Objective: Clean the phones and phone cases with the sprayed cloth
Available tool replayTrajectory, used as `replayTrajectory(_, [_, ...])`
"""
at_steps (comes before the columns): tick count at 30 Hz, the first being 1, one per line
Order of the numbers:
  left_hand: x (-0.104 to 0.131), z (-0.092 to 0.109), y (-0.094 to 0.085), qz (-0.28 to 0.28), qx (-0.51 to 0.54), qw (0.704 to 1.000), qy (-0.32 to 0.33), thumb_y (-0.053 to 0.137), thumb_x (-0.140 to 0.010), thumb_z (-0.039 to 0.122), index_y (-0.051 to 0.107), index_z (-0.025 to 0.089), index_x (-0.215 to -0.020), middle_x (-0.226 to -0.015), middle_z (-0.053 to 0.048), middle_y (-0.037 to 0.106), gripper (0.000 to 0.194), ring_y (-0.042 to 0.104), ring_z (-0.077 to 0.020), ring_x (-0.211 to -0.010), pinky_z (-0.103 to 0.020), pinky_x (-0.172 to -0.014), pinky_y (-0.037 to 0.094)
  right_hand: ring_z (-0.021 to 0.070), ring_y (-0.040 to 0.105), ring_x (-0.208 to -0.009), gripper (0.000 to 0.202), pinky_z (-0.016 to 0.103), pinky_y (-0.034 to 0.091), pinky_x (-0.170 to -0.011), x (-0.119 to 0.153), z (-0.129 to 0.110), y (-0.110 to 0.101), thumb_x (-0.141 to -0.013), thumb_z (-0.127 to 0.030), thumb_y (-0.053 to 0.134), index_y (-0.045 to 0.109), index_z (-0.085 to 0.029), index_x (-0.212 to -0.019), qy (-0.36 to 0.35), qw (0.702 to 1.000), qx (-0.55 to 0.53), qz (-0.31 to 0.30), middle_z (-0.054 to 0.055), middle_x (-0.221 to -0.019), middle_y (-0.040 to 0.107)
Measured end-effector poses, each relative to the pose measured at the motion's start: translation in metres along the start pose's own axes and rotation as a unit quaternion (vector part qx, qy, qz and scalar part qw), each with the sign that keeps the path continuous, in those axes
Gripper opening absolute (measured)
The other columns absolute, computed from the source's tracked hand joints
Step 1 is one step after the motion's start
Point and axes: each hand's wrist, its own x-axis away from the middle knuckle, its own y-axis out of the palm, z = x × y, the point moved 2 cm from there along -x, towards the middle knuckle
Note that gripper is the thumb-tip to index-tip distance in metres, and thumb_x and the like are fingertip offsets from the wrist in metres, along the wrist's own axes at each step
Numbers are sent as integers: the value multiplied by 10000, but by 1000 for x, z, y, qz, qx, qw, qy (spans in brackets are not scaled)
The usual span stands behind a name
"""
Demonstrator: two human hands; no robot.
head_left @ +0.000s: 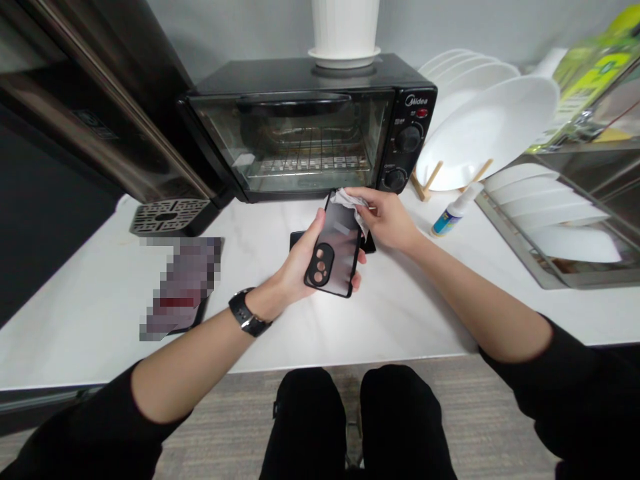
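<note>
Left hand [295,270] grips a black-rimmed phone case [341,247] with a grey see-through back and an oval camera cutout: thumb on its left edge, fingers wrapped underneath, only the tips showing at the right edge. Can't tell if a phone sits inside. Case is held over the middle of the white table [410,307], camera end near. Right hand [385,217] pinches a crumpled white tissue [346,199] against the case's far end; fingers partly cover it. A flat black object [297,238] lies beneath, mostly hidden by hands and case, can't identify it. Left on table: a dark flat item [189,283], pixelated, details unreadable. Right: white spray bottle [455,212] with blue label, text too small. Far: black toaster oven [300,143] with glass door, white pot [346,30] on top, cut off by the frame. Far right: white plates [487,130] in a wooden rack, overlapping. Steel sink [523,257] runs out of frame.
</note>
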Motion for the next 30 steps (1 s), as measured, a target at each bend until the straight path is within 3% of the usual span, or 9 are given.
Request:
replayTrajectory(3, [1,-1,1,-25,13,999,-33,269,-1001,807,641,127,-1223,-975,-130,749,806,749,-276,-698,-410,-673,595,197,652,-756,279,299,447,-687,0,2,-4,-976,-431,643,772,-190,-917,32,999,24,19,37,-825,754])
replayTrajectory(7, [2,-4,3,-50,17,996,-77,266,-985,831,624,133,-1289,-981,-136,752,841,752,-285,-705,-413,-685,592,120,379,-549,502,307,261,-571,1,-3,-11,-965,-527,664,552,-202,-600,58,989,118,61,-33,-535,465])
replayTrajectory(9, [1,-4,2,-41,13,997,-67,279,-987,825,631,129,-1274,-981,-138,752,832,751,-286,-699,-412,-678,589,127,413,-575,438,303,283,-584,1,-5,-8,-997,-487,612,617,-191,-675,37,992,111,37,-19,-588,527])
replayTrajectory(13, [1,-2,0,-22,12,999,-44,283,-999,806,648,119,-1227,-983,-138,750,810,751,-283,-703,-417,-686,590,172,597,-741,335,288,411,-680,0,-4,-1,-1016,-424,558,757,-163,-1083,-9,1000,27,-2,44,-925,754])
replayTrajectory(15, [3,-1,2,-28,11,998,-47,264,-998,811,648,120,-1221,-983,-137,751,821,750,-280,-699,-416,-688,591,176,598,-729,349,288,408,-661,0,-3,-2,-1000,-471,596,767,-168,-1030,7,1000,19,16,35,-876,751])
replayTrajectory(20, [5,-2,5,-44,-2,996,-76,263,-963,860,626,133,-1307,-975,-137,754,882,754,-292,-687,-409,-663,584,131,404,-556,521,300,281,-551,1,-4,-10,-973,-582,629,586,-203,-619,65,991,103,60,-21,-533,491])
replayTrajectory(26, [1,-2,0,-8,5,999,-46,257,-983,833,654,120,-1184,-961,-128,749,840,753,-284,-694,-415,-684,601,196,638,-790,413,298,462,-709,1,-5,-1,-1028,-512,539,772,-185,-1127,7,1000,12,-15,63,-1025,786])
replayTrajectory(28, [2,-2,0,-23,6,998,-56,277,-969,848,648,127,-1205,-966,-126,749,844,755,-291,-694,-416,-678,599,203,642,-792,395,297,453,-700,1,-4,-3,-1008,-517,582,789,-184,-1060,15,1000,12,2,56,-951,782])
replayTrajectory(30, [3,-2,2,-43,7,997,-72,322,-956,857,635,136,-1246,-976,-126,751,838,755,-292,-692,-411,-672,594,165,550,-657,398,287,377,-619,0,-4,-9,-977,-525,641,755,-177,-821,35,998,51,34,17,-694,675])
